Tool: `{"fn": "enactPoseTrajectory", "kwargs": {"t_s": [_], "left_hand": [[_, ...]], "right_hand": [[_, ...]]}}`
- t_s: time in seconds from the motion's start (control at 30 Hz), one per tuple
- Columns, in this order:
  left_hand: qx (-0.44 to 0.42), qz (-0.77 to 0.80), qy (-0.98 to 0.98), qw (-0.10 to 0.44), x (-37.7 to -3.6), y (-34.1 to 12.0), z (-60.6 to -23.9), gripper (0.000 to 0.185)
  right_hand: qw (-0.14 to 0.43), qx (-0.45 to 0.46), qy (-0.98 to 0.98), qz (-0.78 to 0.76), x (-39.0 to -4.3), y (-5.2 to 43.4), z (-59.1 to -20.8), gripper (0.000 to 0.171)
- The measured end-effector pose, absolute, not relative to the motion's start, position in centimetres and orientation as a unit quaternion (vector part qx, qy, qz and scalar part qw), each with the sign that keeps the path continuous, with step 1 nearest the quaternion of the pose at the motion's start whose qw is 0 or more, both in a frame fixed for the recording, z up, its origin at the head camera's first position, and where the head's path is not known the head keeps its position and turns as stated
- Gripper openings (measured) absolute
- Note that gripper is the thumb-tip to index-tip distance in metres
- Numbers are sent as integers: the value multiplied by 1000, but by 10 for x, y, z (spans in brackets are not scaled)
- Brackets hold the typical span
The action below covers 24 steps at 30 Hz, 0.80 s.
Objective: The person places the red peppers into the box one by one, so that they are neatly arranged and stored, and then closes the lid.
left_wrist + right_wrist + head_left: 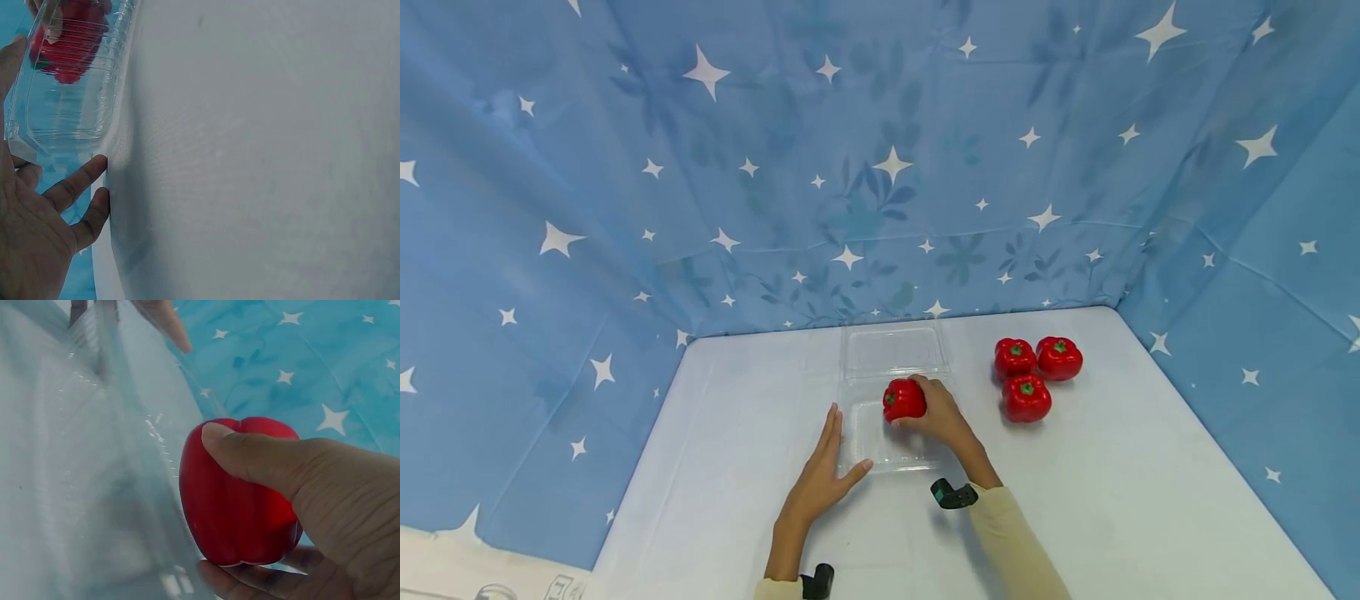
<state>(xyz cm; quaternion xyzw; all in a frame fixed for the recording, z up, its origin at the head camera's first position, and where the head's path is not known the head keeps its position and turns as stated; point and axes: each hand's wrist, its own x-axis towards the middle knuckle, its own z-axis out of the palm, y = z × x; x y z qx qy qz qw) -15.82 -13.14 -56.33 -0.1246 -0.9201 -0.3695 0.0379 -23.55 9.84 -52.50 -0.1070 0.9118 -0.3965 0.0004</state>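
My right hand [934, 411] grips a red bell pepper [904, 399] over the near half of a clear plastic clamshell box [872, 446]. In the right wrist view, the thumb lies along one side of the pepper [240, 494] and the fingers curl beneath it. At the box's left edge is my left hand [822, 479], its fingers straight and thumb spread toward the front corner. The left wrist view shows that hand [37, 219] beside the clear wall, holding nothing, with the pepper [72, 44] visible through the plastic.
The box's lid [895, 350] lies folded back behind its base. Three more red bell peppers [1026, 397] stand grouped to the right on the white table [1120, 467]. A blue star-patterned curtain [880, 208] rises behind and along both sides.
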Motion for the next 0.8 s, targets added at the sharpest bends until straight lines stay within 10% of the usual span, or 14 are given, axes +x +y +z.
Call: {"fn": "enactPoseTrajectory", "kwargs": {"t_s": [0.8], "left_hand": [[-131, -369, -919, 40, -161, -131, -566, 95]], "right_hand": [[31, -95, 913, -395, -230, 66, -541, 88]]}}
